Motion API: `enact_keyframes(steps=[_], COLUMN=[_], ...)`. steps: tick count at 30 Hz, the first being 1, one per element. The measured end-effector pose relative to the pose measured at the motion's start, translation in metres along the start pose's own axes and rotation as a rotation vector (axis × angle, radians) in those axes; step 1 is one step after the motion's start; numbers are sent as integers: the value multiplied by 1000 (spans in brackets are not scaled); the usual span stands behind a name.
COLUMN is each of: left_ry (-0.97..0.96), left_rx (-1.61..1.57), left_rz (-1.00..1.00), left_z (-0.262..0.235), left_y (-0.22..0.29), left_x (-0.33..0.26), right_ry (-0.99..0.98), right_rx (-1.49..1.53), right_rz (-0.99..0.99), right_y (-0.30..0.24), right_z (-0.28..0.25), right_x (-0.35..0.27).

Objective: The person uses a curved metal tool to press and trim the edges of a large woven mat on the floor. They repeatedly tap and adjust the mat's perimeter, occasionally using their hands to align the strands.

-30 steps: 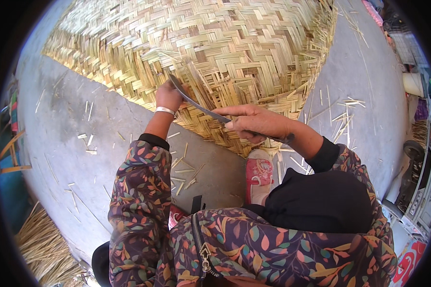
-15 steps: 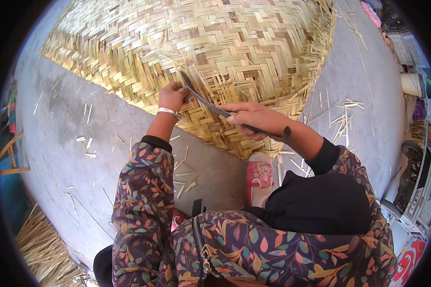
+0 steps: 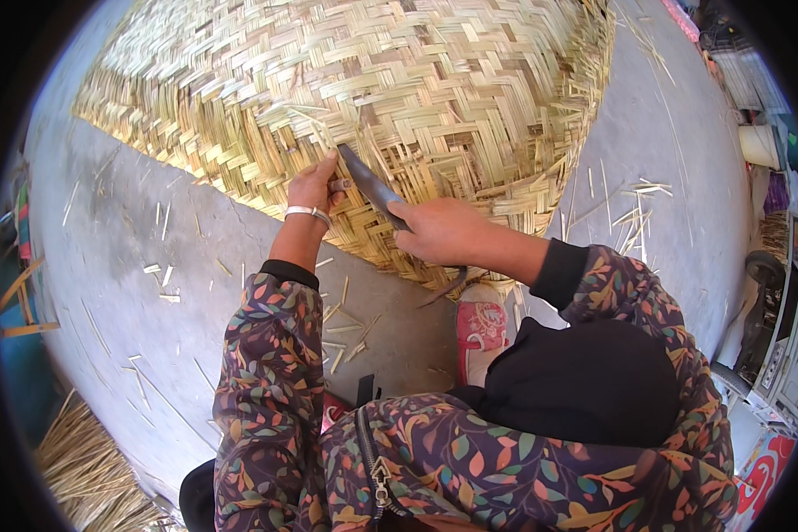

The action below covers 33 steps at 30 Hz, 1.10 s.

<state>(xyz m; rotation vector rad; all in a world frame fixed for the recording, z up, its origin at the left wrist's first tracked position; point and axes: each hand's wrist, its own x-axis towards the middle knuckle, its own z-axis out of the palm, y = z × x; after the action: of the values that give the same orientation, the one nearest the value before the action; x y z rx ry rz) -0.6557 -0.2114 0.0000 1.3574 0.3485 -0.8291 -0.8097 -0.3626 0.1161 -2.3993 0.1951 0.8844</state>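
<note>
A large woven straw mat (image 3: 399,62) of pale and yellow strips spreads in front of me, its near corner pointing toward my feet. At its left edge my left hand (image 3: 313,188), with a pale bracelet at the wrist, is closed in a pinch on a straw strip (image 3: 317,131) by the weave. My right hand (image 3: 442,230) is wrapped round a sickle (image 3: 363,177). The curved dark blade reaches up and left, its tip just beside my left fingertips. Most of the sickle's handle is hidden by my right hand; a thin dark end shows below it.
Cut straw pieces (image 3: 341,328) litter the grey floor (image 3: 151,293) on both sides of the mat. A straw bundle (image 3: 89,461) lies at lower left. My red-and-white shoe (image 3: 481,324) is by the mat's corner. A wheeled metal object (image 3: 776,310) stands at far right.
My right hand has shifted left and turned, bringing the sickle's flat blade more into sight and its tip nearer my left fingers. My left hand has moved slightly, with its thumb now pointing up.
</note>
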Motion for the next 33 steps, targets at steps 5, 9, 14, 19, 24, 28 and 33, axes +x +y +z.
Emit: enact_keyframes(steps=[5, 9, 14, 19, 24, 28, 33], left_ry=[28, 41, 190, 11, 96, 153, 90], left_rx=[77, 107, 207, 446, 1384, 1460, 1042], left_rz=[-78, -233, -156, -87, 323, 335, 443], left_z=[1, -3, 14, 6, -1, 5, 1], left_y=[1, 4, 5, 15, 22, 13, 3], left_x=[3, 4, 9, -5, -13, -6, -2], right_ry=[98, 130, 141, 154, -6, -121, -516], right_rx=[-18, -29, -42, -49, -71, 43, 973], right_rz=[28, 10, -9, -30, -15, -114, -97], right_y=[-6, 0, 3, 0, -2, 23, 47], right_z=[15, 22, 25, 19, 12, -7, -31], right_x=[14, 22, 21, 15, -17, -66, -106])
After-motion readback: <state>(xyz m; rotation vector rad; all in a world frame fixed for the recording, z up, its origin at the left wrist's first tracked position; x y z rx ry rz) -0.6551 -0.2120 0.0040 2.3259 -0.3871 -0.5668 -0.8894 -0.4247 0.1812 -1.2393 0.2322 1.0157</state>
